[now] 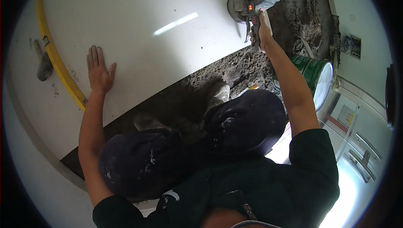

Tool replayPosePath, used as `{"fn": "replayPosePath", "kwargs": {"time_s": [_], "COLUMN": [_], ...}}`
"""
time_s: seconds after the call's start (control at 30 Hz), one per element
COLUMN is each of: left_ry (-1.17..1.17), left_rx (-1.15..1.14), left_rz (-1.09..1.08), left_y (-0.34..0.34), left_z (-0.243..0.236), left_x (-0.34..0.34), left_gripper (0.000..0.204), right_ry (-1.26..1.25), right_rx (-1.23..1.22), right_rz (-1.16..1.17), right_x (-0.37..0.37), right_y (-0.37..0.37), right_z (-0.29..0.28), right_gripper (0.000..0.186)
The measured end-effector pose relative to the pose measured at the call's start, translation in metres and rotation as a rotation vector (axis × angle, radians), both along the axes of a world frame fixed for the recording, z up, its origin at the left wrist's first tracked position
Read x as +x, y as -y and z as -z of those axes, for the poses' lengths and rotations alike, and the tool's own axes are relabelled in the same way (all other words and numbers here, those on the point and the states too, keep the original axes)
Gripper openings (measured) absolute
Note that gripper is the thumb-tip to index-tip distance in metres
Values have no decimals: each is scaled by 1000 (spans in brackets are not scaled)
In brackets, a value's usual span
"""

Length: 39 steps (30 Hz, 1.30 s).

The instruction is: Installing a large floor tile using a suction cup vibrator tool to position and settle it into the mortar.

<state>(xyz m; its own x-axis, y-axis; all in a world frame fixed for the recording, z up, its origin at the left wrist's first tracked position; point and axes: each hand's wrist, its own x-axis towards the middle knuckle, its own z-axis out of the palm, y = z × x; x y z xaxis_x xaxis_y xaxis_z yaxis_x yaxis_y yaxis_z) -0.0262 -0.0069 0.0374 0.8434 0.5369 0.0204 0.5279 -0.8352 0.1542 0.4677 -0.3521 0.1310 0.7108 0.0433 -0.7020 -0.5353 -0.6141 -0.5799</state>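
Note:
A large, pale, glossy floor tile [138,72] lies in front of me. My left hand [100,70] rests flat on its left part, palm down, fingers stretched out, holding nothing. At the tile's far right corner, my right hand [263,35] is wrapped round the handle of a dusty tile vibrator [252,6]. This tool has a round suction pad that sits on the tile, and a small red lit display. Some of my right fingers are hidden behind the handle. Left of my left hand lies a long yellow spirit level [58,62].
A dark-headed mallet [44,66] lies beyond the level. Rough grey mortar [239,64] borders the tile on the near and right sides. A green metal bucket [308,70] stands beside my right forearm. My knees are bent close to the tile's near edge.

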Motion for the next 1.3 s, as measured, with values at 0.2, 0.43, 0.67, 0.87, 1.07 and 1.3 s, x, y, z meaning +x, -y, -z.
{"fn": "replayPosePath", "kwargs": {"time_s": [0.2,0.43,0.67,0.87,1.07,1.3], "left_ry": [-5,57,74,-235,-217,-257], "left_rx": [17,25,86,-168,-155,147], "left_rz": [-15,-18,8,-83,-85,-20], "left_y": [-1,-8,-2,-8,-6,-18], "left_z": [0,15,2,-23,-14,11], "left_x": [2,-4,0,-2,12,-14], "left_gripper": [79,83,81,89,90,85], "right_ry": [-95,-132,-265,-222,-122,-106], "right_rx": [188,188,180,108,-50,-74], "right_rz": [74,146,-21,-698,-1418,-1638], "right_x": [-19,-90,-147,-126,-189,-208], "right_y": [-3,-5,43,20,-118,-151], "right_z": [-6,0,-1,16,2,-9], "right_gripper": [69,74,70,84,92,91]}}
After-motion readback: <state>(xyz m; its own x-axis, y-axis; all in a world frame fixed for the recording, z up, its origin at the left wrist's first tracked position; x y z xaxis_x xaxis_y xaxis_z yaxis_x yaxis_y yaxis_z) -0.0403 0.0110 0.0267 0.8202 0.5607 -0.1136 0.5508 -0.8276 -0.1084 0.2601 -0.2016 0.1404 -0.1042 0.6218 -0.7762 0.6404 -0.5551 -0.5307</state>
